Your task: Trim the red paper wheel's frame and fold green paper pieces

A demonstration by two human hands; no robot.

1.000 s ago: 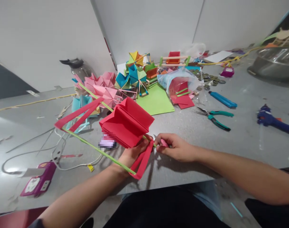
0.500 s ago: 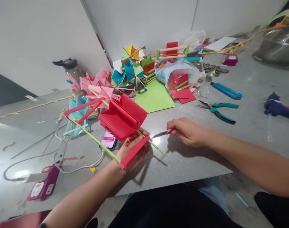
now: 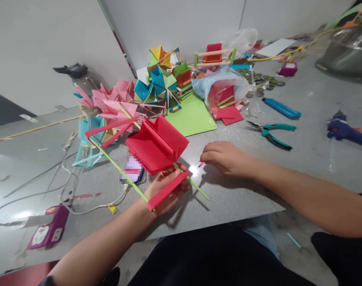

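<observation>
My left hand (image 3: 166, 184) is closed under a red folded-paper model (image 3: 157, 145), gripping it near one of its thin green sticks (image 3: 195, 186). The model has a boxy, seat-like middle and flat red paper strips (image 3: 169, 190) joining the stick ends at both sides. One green stick end juts out past my left hand toward the table's front. To the right, my right hand (image 3: 219, 157) is closed just above the table, apart from the model. A small pink end of the knife (image 3: 201, 163) pokes out below its fingers; the blade does not show.
Green paper sheets (image 3: 191, 117), a plastic bag (image 3: 219, 85) with red paper, and several colourful paper models (image 3: 161, 85) lie behind. Pliers (image 3: 273, 133), a blue cutter (image 3: 281, 108) and a glue gun (image 3: 346, 129) lie right. A phone (image 3: 133, 171), cable and purple power strip (image 3: 50, 228) are left.
The knife blade, which pointed at the red strip, is out of sight, and only a pink end shows. My right hand has drawn slightly up and left. My left hand keeps its hold.
</observation>
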